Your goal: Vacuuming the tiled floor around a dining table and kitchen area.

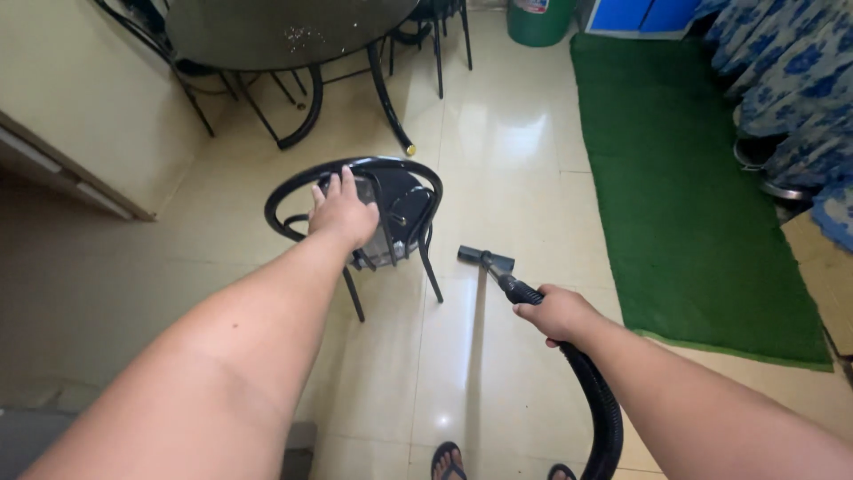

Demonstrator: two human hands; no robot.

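Note:
My left hand [342,213] grips the curved back rail of a black metal chair [404,206] that stands on the cream tiled floor in the middle of the view. My right hand [558,314] is closed around a black vacuum hose [597,400], which curves down toward the bottom edge. The hose ends in a small black nozzle [485,259] resting on the tiles just right of the chair's legs.
A dark round table [267,31] with other black chairs stands at the top left. A green mat [689,187] covers the floor at right, beside blue patterned fabric [791,80]. A green bin [538,20] is at the top. My sandalled feet [449,462] show below.

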